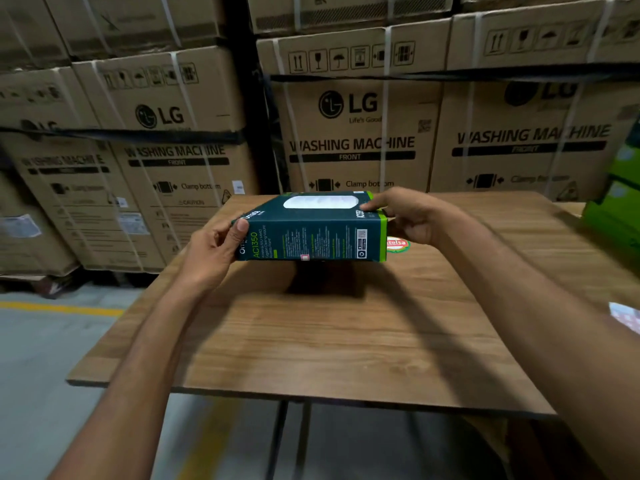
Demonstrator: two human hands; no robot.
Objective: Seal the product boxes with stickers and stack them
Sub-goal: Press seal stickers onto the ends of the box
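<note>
left grip and right grip pinch the ac1350 box before lg washing machine cartons.

Dim, warm light from overhead. Dark, soft-edged shadow under the AC1350 product box on the wooden tabletop, with broad arm shadows alongside. Heavy motion smear on the green cartons at the right edge. Washing-machine cartons bowed by wide-angle distortion, blurrier at far left.
</note>
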